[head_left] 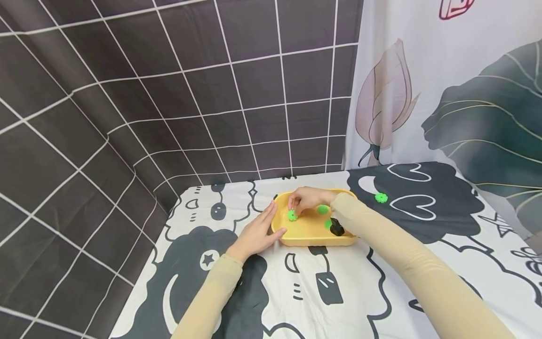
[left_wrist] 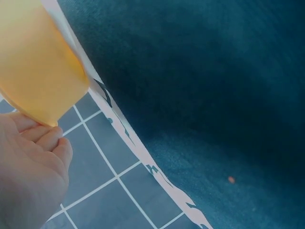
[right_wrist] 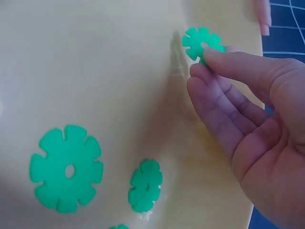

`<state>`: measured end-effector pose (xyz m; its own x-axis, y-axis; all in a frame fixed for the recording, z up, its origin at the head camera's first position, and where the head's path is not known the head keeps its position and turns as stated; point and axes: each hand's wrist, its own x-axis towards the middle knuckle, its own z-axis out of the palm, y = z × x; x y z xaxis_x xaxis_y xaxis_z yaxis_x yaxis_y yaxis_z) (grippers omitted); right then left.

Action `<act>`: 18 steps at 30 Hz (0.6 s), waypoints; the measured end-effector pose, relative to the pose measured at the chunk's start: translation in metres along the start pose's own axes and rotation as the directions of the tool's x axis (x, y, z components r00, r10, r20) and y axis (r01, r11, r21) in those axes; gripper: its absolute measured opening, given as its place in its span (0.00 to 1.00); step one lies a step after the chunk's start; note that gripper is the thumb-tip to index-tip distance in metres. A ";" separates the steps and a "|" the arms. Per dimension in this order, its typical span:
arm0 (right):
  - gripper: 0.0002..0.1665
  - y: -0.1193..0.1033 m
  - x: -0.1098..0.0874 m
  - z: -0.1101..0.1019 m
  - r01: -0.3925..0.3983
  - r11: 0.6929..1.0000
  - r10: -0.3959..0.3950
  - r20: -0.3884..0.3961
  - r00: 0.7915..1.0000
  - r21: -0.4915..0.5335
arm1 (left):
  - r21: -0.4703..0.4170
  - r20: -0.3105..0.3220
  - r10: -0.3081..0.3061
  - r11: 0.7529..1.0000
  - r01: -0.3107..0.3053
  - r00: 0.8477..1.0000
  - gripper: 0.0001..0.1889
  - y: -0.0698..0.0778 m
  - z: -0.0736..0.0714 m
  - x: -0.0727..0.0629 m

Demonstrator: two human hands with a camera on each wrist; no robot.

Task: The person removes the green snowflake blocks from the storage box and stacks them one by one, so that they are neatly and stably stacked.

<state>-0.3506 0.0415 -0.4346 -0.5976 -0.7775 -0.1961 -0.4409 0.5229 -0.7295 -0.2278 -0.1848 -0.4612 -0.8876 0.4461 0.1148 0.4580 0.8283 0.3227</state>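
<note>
My right hand (head_left: 311, 197) is over the left part of a yellow plastic tray (head_left: 317, 242). Thumb and fingertips pinch a green snowflake disc (right_wrist: 195, 40), notched round its edge and with a hole in the middle. Below that hand in the right wrist view lie two more green discs, a nearer one (right_wrist: 50, 176) and a smaller-looking one (right_wrist: 138, 183); part of another shows at the bottom edge. My left hand (head_left: 256, 238) touches the tray's left end, fingers extended along the rim and thumb spread toward the front corner.
A single green disc (head_left: 381, 197) lies outside the tray, to its right, on the black-and-white patterned cloth (head_left: 305, 306). A dark gridded curtain (head_left: 254, 80) hangs behind and at the left. Something black (head_left: 336, 227) sits at the right wrist.
</note>
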 end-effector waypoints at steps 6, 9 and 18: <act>0.10 -0.002 -0.007 -0.005 -0.008 0.999 0.009 -0.018 1.000 0.047 | 0.006 0.004 -0.003 1.000 0.003 1.000 0.45 0.000 0.000 0.000; 0.09 -0.003 -0.009 -0.008 -0.011 0.999 0.012 -0.034 0.999 0.043 | 0.010 0.009 -0.006 1.000 0.005 1.000 0.45 0.000 0.000 0.000; 0.07 -0.008 -0.020 -0.018 -0.034 0.996 0.040 -0.084 0.996 0.080 | 0.004 -0.003 0.003 1.000 -0.003 1.000 0.45 0.001 0.000 0.000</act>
<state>-0.3478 0.0592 -0.4132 -0.6692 -0.7235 -0.1693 -0.3656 0.5189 -0.7727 -0.2275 -0.1841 -0.4611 -0.8863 0.4477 0.1186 0.4610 0.8282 0.3187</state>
